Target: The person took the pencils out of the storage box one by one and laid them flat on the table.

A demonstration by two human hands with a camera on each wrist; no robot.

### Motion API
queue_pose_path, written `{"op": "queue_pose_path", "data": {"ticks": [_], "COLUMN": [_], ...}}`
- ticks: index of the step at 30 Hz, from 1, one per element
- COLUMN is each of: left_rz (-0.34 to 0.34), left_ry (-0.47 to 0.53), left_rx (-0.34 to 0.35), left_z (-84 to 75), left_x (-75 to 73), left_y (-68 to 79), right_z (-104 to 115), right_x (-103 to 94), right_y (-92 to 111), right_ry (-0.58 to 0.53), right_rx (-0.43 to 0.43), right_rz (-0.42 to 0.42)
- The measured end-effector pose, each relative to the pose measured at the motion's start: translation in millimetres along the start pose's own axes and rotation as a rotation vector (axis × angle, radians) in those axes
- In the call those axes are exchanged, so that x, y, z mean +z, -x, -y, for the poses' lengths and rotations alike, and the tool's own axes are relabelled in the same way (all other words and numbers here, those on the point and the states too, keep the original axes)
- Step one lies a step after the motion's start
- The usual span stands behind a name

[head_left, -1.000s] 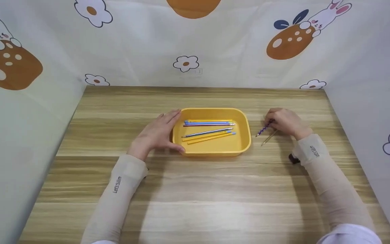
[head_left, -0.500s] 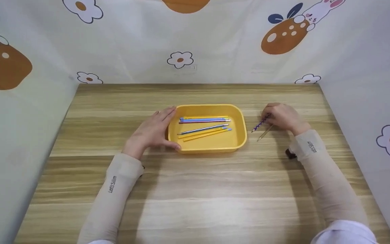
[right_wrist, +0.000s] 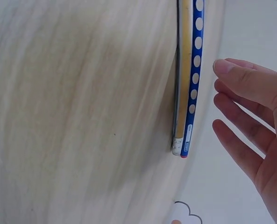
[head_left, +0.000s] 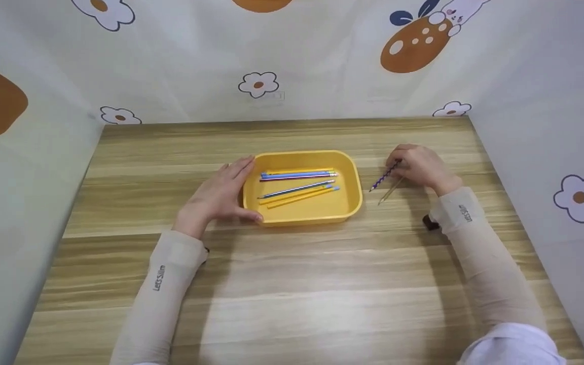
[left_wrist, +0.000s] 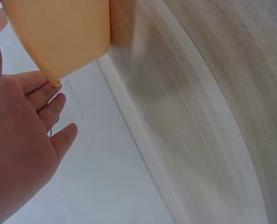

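A yellow rectangular tray [head_left: 322, 219] sits on the wooden table with several pencils [head_left: 297, 176] in it, some yellow, others blue or striped. My left hand [head_left: 216, 195] holds the tray's left end, thumb at the front corner and fingers at the back; the left wrist view shows fingertips on the rim. Right of the tray lie a blue dotted pencil [right_wrist: 195, 77] and a gold pencil [right_wrist: 185, 74] with a white eraser, almost side by side. My right hand [head_left: 421, 165] hovers at their far ends. In the right wrist view its fingers are spread, apart from both pencils.
A pale cloth with printed flowers [head_left: 258, 85] stands along the table's back edge and both sides. A small black device [head_left: 430, 222] sits under my right wrist. The wooden table top [head_left: 292, 284] stretches in front of the tray.
The head view has shifted, so everything sits a little further left and higher. Both hands, the tray and the pencils keep nearly the same places relative to each other.
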State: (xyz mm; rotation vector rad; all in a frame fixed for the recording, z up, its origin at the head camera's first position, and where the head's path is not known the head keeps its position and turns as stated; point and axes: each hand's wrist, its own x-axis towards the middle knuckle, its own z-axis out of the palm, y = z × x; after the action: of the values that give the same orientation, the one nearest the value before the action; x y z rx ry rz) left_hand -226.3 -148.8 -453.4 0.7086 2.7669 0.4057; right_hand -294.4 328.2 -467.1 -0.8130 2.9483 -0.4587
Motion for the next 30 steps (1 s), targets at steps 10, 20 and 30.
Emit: {"op": "queue_pose_path", "data": {"ticks": [10,20,30], "left_rz": [-0.015,-0.015,-0.007], "left_ry": [-0.006,0.001,-0.013], "left_rx": [-0.013,-0.009,0.0], "left_z": [2.9,0.4,-0.8], "left_x": [2.0,2.7,2.0], "left_y": [4.6,2.2,-3.1], "right_z": [2.8,4.0,21.0], "right_x": [-3.7,-7.3,-16.3], "right_y": [-2.0,5.9,4.9], "right_ry": [-0.041,-0.172,-0.328], "right_rx": [0.031,0.014,-0.016], "right_rz": [0.0,-0.075,-0.081]}}
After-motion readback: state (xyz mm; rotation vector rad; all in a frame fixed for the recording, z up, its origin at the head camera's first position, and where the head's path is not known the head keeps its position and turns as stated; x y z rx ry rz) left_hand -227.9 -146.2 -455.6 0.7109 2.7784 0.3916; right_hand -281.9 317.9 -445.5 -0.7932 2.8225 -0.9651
